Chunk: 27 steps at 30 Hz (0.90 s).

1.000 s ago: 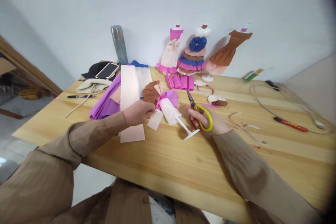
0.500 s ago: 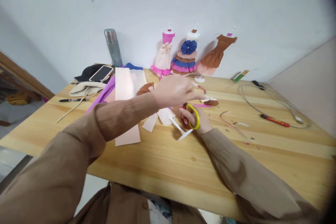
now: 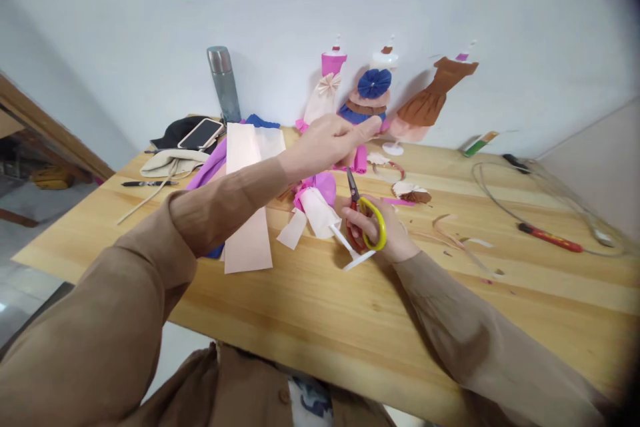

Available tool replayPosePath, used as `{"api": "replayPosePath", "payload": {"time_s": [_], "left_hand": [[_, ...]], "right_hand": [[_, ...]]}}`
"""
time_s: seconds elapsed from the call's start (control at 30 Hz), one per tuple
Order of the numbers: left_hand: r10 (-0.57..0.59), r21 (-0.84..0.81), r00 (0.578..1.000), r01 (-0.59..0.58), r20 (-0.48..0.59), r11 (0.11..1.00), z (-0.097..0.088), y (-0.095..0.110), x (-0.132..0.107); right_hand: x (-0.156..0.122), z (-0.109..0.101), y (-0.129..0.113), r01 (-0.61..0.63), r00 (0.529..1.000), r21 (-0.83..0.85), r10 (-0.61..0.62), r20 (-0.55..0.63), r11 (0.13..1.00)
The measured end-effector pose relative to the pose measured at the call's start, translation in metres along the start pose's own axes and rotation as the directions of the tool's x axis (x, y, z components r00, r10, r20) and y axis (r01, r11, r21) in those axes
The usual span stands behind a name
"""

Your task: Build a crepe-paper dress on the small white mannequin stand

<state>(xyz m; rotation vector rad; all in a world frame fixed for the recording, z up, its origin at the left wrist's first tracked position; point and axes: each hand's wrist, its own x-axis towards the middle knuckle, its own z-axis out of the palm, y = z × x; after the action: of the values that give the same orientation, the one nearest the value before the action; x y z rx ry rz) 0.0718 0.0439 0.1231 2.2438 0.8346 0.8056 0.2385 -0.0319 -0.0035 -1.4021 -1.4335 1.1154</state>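
Observation:
My right hand (image 3: 387,230) is closed around scissors (image 3: 373,225) with yellow and red handles, the dark blades pointing up and away. My left hand (image 3: 327,140) reaches over the table with its fingers stretched out, near a magenta roll (image 3: 361,159) of crepe-like material; its lower fingers are partly hidden. Between my hands a small mannequin on a white stand (image 3: 345,240) lies tilted, dressed in a white skirt (image 3: 320,213) and a magenta top (image 3: 323,187). A pale strip (image 3: 293,229) lies beside the skirt.
Three dressed miniature mannequins lean by the wall, including a brown dress (image 3: 435,93). A flask (image 3: 225,83), phone (image 3: 201,134), pen (image 3: 149,183) and pale pink sheets (image 3: 247,227) are on the left. On the right are a cable with a red handle (image 3: 550,237) and scraps (image 3: 463,243).
My left hand has moved up and away from the scissors, uncovering their blades and the magenta top. The view has shifted slightly. My right hand keeps the scissors.

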Motion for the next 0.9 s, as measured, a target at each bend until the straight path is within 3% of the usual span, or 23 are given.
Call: {"api": "replayPosePath", "payload": {"time_s": [0.07,0.2,0.4,0.5,0.63,0.73,0.8,0.9], "left_hand": [[-0.062,-0.135,0.998,0.064,0.019,0.989,-0.008,-0.003,-0.019],[-0.222,-0.228,0.972,0.232,0.072,0.945,-0.016,-0.020,-0.057],[-0.408,-0.393,0.898,0.438,0.162,0.808,-0.017,-0.054,-0.103],[-0.478,-0.505,0.850,0.520,0.224,0.689,-0.012,-0.070,-0.116],[-0.544,-0.623,0.736,0.656,0.403,0.426,0.002,-0.085,-0.122],[-0.527,-0.642,0.661,0.723,0.535,0.254,0.017,-0.088,-0.121],[-0.446,-0.659,0.665,0.725,0.598,0.198,0.028,-0.086,-0.120],[-0.278,-0.689,0.707,0.703,0.651,0.175,0.044,-0.078,-0.121]], "right_hand": [[-0.003,-0.002,-0.011,-0.016,0.998,-0.059,0.020,0.065,0.998],[-0.006,-0.005,-0.026,-0.013,0.984,-0.251,0.057,0.169,0.968],[-0.004,0.000,-0.006,-0.014,0.953,-0.293,0.102,0.287,0.956],[-0.006,0.002,0.001,-0.002,0.958,-0.261,0.077,0.278,0.965],[-0.009,0.005,-0.009,-0.001,0.983,-0.184,0.034,0.180,0.983],[-0.010,0.010,-0.019,0.031,0.994,-0.151,-0.015,0.111,0.988],[-0.010,0.013,-0.022,0.066,0.996,-0.121,-0.057,0.074,0.990],[-0.009,0.018,-0.023,0.114,0.992,-0.084,-0.110,0.055,0.990]]}}
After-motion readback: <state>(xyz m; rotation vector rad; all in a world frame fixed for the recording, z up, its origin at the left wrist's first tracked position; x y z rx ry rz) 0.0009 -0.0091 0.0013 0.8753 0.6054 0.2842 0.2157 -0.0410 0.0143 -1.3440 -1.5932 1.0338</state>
